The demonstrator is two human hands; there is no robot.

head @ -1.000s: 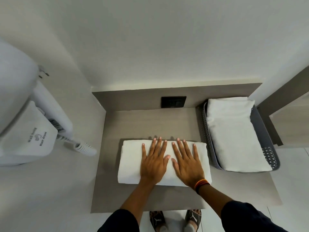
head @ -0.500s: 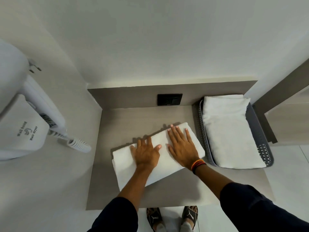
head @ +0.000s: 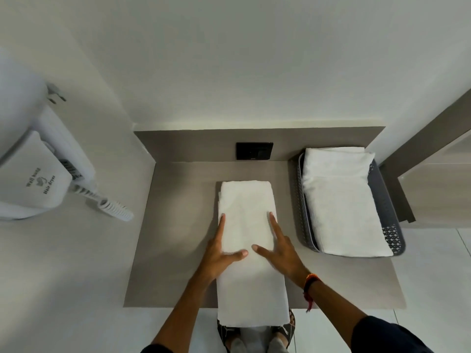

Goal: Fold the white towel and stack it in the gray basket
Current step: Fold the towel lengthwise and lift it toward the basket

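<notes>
A white towel (head: pixel 247 212), folded into a long narrow strip, lies on the brown-grey counter (head: pixel 178 238) pointing away from me. Its near end hangs over the counter's front edge. My left hand (head: pixel 219 256) rests at the towel's left edge, fingers stretched along the side and thumb on top. My right hand (head: pixel 283 253) mirrors it at the right edge, thumb on the cloth. Both hands are spread flat, not clenched. The gray basket (head: pixel 384 200) stands to the right on the counter, apart from the towel, with a folded white towel (head: pixel 339 200) inside.
A white wall hair dryer (head: pixel 33 179) with a coiled cord (head: pixel 112 207) hangs on the left wall. A black socket plate (head: pixel 254 150) sits on the back panel. A wooden ledge (head: pixel 433 149) rises behind the basket. My sandalled feet (head: pixel 254 337) show below the counter edge.
The towel has been turned from lying crosswise to lying lengthwise, away from me, its near end now over the front edge. My hands moved from its top to its two long sides.
</notes>
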